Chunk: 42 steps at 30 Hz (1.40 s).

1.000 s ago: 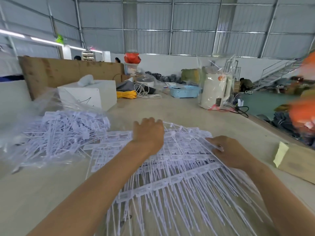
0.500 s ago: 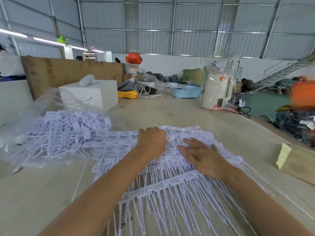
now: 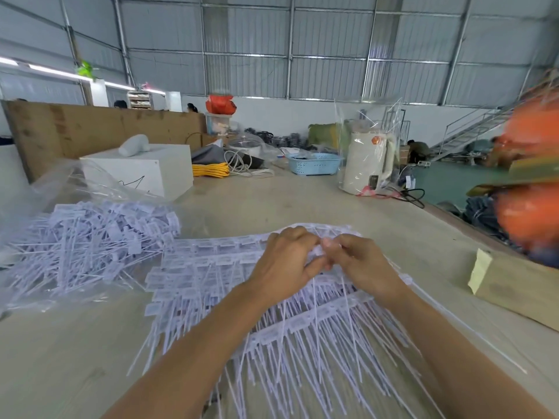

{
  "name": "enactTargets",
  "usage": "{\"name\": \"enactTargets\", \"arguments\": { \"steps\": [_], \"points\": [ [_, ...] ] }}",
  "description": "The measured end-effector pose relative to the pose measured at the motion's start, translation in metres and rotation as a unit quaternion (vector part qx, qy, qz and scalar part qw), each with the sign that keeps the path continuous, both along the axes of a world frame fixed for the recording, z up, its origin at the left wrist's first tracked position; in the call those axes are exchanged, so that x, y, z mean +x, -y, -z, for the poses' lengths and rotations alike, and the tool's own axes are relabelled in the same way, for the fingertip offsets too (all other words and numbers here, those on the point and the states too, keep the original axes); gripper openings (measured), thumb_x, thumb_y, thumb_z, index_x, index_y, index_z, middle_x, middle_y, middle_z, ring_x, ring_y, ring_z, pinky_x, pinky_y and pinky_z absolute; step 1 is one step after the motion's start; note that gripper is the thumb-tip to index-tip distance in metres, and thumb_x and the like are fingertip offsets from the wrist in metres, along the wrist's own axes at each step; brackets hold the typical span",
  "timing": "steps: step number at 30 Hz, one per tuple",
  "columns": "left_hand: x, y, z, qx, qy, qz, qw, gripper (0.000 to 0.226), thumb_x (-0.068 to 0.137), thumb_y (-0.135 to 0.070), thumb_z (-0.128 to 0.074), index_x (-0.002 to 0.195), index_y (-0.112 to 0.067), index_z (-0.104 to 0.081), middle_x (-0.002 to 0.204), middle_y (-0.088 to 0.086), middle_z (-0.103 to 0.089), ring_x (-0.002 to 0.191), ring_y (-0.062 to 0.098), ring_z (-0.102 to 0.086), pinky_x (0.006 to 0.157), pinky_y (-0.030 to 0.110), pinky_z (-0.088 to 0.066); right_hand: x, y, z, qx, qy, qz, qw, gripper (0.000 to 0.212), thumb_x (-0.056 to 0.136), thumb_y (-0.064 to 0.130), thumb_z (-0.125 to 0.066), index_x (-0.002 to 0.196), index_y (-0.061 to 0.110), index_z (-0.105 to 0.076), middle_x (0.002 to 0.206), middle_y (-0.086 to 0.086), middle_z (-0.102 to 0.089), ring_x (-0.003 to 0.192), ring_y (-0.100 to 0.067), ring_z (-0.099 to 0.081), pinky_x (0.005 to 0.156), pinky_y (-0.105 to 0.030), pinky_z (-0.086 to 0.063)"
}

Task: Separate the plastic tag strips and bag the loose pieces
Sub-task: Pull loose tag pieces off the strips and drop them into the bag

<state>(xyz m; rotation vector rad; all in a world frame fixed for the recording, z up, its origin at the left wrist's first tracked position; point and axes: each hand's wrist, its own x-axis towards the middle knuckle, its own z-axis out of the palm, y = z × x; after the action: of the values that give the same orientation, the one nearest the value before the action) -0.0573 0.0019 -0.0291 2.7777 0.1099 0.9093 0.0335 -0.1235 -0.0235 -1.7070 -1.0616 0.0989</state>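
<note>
White plastic is being pinched between both hands: a small tag piece (image 3: 321, 252) at the far edge of the stack of joined white plastic tag strips (image 3: 211, 267), which is lying on the pale wooden table (image 3: 75, 358). The left hand (image 3: 284, 264) is being held with fingers curled, thumb and fingertips closing on that piece. The right hand (image 3: 363, 267) is being held just beside it, its fingers bent round the same piece, the two hands touching above the stack. To the left of the stack, a heap of loose white tag pieces (image 3: 90, 237) is lying inside a clear plastic bag (image 3: 60, 189). Beyond the stack, a white box (image 3: 142, 170) and a light blue plastic basket (image 3: 314, 163) are standing on the table. Right of the stack, a brown cardboard piece (image 3: 520, 285) is lying.
</note>
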Motion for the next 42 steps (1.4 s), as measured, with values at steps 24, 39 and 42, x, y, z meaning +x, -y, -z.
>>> {"name": "enactTargets", "arguments": {
  "steps": [24, 39, 42],
  "points": [
    [-0.020, -0.012, -0.026, 0.136, -0.063, -0.244, 0.958, 0.050, 0.096, -0.054, -0.030, 0.084, -0.020, -0.064, 0.069, -0.001, -0.059, 0.070, 0.023, -0.056, 0.076, 0.035, -0.033, 0.018, 0.004, 0.001, 0.040, -0.041, 0.098, 0.994, 0.046, 0.094, 0.024, -0.056, 0.052, 0.004, -0.054, 0.047, 0.003, -0.057, 0.036, -0.001, -0.043, 0.049, -0.018, -0.037],
    [0.006, 0.010, 0.000, -0.106, -0.029, -0.130, 0.985, 0.049, 0.100, -0.045, -0.026, 0.061, -0.020, -0.041, 0.074, 0.000, -0.054, 0.089, 0.028, -0.057, 0.094, 0.040, -0.030, 0.010, 0.005, 0.004, -0.054, 0.003, -0.044, 0.998, 0.048, 0.095, 0.033, -0.048, 0.053, 0.012, -0.056, 0.055, 0.000, -0.056, 0.054, -0.013, -0.048, 0.060, -0.021, -0.037],
    [0.009, 0.011, 0.001, -0.152, -0.044, -0.134, 0.978, 0.052, 0.099, -0.048, -0.028, 0.055, -0.021, -0.036, 0.067, -0.001, -0.049, 0.087, 0.028, -0.057, 0.096, 0.041, -0.028, 0.010, 0.005, 0.004, -0.025, 0.014, -0.063, 0.998, 0.043, 0.094, 0.023, -0.052, 0.052, 0.013, -0.049, 0.051, 0.001, -0.048, 0.047, -0.003, -0.044, 0.058, -0.007, -0.038]
  ]
}}
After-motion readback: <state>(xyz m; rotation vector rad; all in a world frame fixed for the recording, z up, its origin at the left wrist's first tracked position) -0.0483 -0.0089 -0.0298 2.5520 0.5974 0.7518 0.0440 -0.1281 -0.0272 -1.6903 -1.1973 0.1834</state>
